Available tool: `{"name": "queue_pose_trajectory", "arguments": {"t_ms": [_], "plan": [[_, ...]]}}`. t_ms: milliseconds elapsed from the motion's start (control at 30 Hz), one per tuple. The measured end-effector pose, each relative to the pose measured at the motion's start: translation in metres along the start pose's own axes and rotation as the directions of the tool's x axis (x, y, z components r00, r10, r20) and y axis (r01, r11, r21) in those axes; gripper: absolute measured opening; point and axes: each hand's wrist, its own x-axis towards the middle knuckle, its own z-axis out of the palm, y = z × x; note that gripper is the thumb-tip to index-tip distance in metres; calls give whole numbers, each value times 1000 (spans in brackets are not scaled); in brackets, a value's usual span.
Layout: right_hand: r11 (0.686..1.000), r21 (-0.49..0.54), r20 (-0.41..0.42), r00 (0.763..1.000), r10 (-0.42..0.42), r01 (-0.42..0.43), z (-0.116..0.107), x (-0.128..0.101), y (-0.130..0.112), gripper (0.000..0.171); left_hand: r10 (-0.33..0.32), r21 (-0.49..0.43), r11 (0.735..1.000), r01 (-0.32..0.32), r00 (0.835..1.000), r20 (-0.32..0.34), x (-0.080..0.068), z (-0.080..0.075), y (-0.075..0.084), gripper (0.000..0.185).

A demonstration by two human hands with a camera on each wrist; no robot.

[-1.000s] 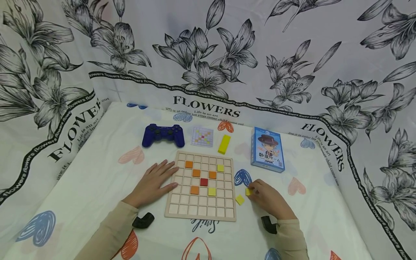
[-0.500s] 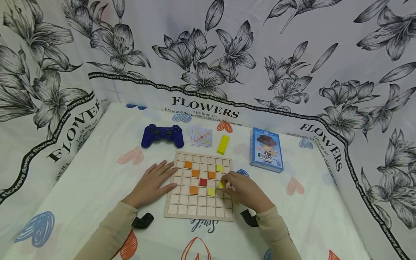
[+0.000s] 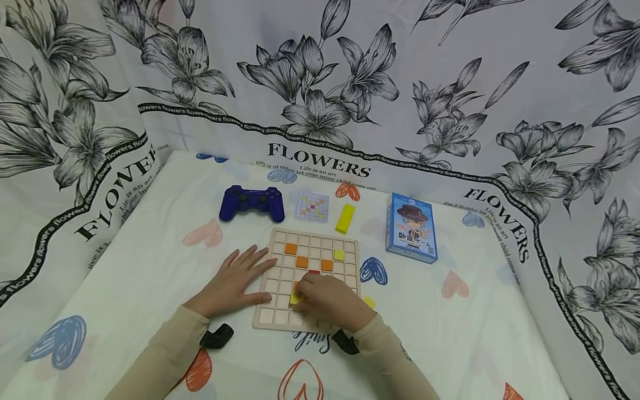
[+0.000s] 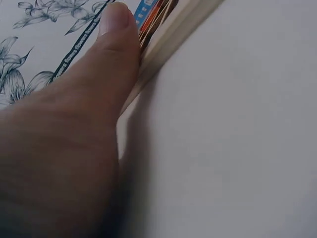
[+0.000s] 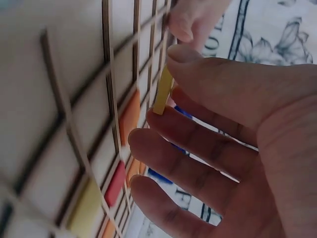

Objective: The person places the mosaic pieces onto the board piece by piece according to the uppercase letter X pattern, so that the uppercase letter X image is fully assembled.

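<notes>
The wooden grid board (image 3: 266,316) lies on the table, with orange tiles (image 3: 290,248), a red tile (image 3: 314,272) and a yellow tile (image 3: 339,255) in its cells. My right hand (image 3: 332,300) pinches another yellow tile (image 5: 164,89) between thumb and fingertip, close over the board's lower left, beside an orange tile (image 5: 131,117). In the right wrist view, a further yellow tile (image 5: 85,210) sits on the grid; the right hand covers it in the head view. My left hand (image 3: 230,289) lies flat with fingers spread, its fingertips and thumb on the board's left edge.
Behind the board are a blue game controller (image 3: 251,204), a pattern card (image 3: 312,206), a yellow block or stack (image 3: 345,218) and a blue game box (image 3: 411,228). A loose yellow tile (image 3: 369,301) lies right of the board. Floral cloth (image 3: 330,83) hangs behind the table.
My right hand has carried a yellow tile from the table right of the board, leftward across the grid to its lower left. The left hand has stayed at the board's left edge.
</notes>
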Motion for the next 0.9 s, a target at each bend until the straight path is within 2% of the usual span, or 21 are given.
{"name": "queue_pose_trajectory", "arguments": {"t_ms": [100, 200, 333, 733, 900], "plan": [[999, -25, -2, 1000, -31, 31, 4, 2, -4, 21, -1, 10, 1000, 1, 1000, 14, -2, -1, 3, 83], [999, -9, -20, 999, -42, 42, 8, 4, -7, 19, -3, 19, 1000, 3, 1000, 5, -3, 1, 3, 85], [999, -6, -15, 999, -36, 36, 12, 9, -11, 21, -7, 18, 1000, 7, 1000, -9, -4, 1, 2, 86], [995, -85, 7, 999, -48, 48, 16, 18, -17, 22, -2, 30, 1000, 2, 1000, -7, -5, -1, 2, 79], [996, -81, 0, 999, -46, 46, 15, 18, -18, 21, 5, 35, 999, -4, 1000, -18, -4, -1, 3, 78]]}}
